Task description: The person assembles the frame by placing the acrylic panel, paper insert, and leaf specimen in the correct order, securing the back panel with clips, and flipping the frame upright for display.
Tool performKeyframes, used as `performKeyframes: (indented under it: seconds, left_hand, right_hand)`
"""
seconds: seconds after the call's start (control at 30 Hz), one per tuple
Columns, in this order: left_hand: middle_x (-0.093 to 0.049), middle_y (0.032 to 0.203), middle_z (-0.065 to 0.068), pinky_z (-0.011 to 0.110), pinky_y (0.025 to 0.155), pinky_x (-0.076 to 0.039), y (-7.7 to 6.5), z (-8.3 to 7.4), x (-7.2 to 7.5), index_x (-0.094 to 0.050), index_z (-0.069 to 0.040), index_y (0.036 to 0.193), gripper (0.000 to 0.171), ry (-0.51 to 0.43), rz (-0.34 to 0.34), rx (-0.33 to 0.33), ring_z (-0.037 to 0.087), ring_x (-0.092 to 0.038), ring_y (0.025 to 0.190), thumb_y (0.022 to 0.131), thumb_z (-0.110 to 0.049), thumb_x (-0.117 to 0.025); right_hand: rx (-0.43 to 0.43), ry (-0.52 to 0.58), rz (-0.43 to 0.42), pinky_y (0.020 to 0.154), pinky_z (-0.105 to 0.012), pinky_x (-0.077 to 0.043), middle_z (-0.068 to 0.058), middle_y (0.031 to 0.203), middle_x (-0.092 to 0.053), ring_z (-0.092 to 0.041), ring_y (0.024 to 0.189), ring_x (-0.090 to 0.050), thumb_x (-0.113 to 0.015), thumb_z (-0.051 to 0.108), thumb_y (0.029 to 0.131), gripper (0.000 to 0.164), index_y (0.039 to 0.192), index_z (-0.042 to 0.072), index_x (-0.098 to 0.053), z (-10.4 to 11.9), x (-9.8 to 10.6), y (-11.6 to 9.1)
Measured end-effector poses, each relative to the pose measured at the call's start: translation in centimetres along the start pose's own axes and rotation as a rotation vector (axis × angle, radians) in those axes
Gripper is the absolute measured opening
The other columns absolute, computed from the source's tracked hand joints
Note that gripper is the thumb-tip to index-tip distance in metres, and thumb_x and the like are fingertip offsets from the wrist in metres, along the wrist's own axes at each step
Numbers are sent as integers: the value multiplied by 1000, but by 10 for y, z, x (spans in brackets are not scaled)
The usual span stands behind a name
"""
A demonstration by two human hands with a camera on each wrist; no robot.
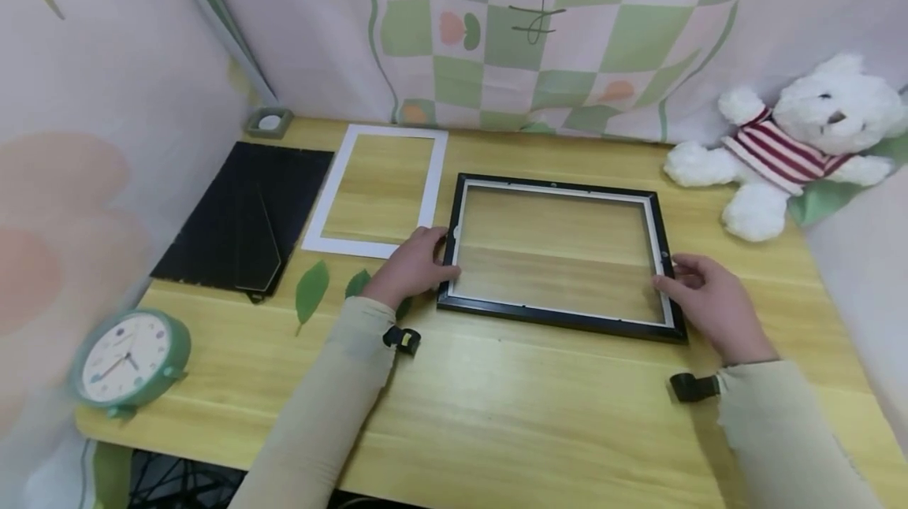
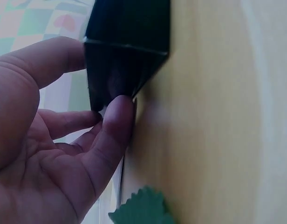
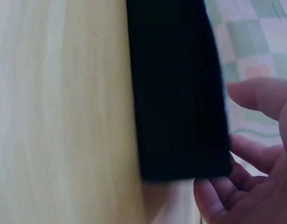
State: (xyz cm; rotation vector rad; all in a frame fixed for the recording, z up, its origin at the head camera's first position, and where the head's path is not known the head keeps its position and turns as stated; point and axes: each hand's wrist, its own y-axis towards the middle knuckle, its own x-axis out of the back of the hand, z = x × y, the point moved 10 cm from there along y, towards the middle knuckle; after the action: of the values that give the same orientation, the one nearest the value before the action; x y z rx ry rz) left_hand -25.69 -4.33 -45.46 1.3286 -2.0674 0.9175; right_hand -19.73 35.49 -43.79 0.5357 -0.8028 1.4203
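Just right of the middle of the desk [image 1: 525, 414], well back from its near edge, a black picture frame [image 1: 560, 321] lies between the person's hands, its white inner lip facing up. I'd judge the step in hand to be positioning this frame; the next move, as I read it, calls for an even hold on both short sides, so that neither end dips or twists. The left hand [image 1: 413, 263] is bent inward, thumb over the left side and fingers against its outer edge, pinching it lightly. Opposite, the right hand [image 1: 709, 300] pinches the right side near its lower corner, its thumb and fingers parted only by the frame's thickness. Whether the frame bears fully on the wood, or has a pane, I can't tell. Toward the desk's left edge lies a black backing board [image 1: 220, 217], with a white mat [image 1: 433, 178] just beside it.
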Motion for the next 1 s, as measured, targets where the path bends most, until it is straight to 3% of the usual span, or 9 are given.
performKeyframes:
  seconds: [0.13,0.23,0.33,0.57,0.8,1.0]
  left_hand:
    - [-53,137,12,42,103,-46,-2,1,4,-39,-6,153,73,-32,13,-42,24,-56,116,93,-34,-72]
    - [-55,138,12,42,103,-46,-3,2,6,-40,-5,152,71,-78,26,-67,25,-57,117,94,-31,-71]
    - [-55,140,10,41,99,-49,-3,5,10,-41,-7,152,68,-120,27,-67,23,-59,116,95,-29,-71]
    - [-55,137,4,40,89,-53,-3,13,31,-41,-11,151,65,-203,-11,-60,20,-58,113,95,-28,-70]
    - [-52,142,3,40,91,-53,1,18,55,-38,-12,153,65,-235,-27,-83,20,-56,117,98,-31,-66]
    - [-50,146,2,43,90,-52,2,24,75,-40,-15,153,63,-251,-70,-84,23,-55,121,99,-35,-63]
  right_hand:
    - [-2,46,-90,70,-13,-42,-28,127,-57,-20,103,-55,-62,40,99,65,142,-7,-48,13,7,-4]
    - [15,86,-124,70,-8,-42,-25,126,-59,-1,95,-52,-63,37,99,60,141,-4,-52,29,10,-9]
    - [56,115,-124,71,-6,-43,-23,125,-61,8,90,-50,-64,35,99,56,140,-2,-54,51,6,-13]
    - [147,160,-51,74,-8,-45,-21,125,-63,2,96,-55,-66,33,98,53,137,-1,-56,97,-24,-17]
    - [208,212,7,79,-10,-46,-17,123,-65,-18,103,-60,-68,30,97,49,135,0,-58,138,-54,-14]
    - [217,269,64,84,-16,-49,-14,126,-64,-21,107,-61,-69,28,97,46,133,2,-59,166,-80,-10]
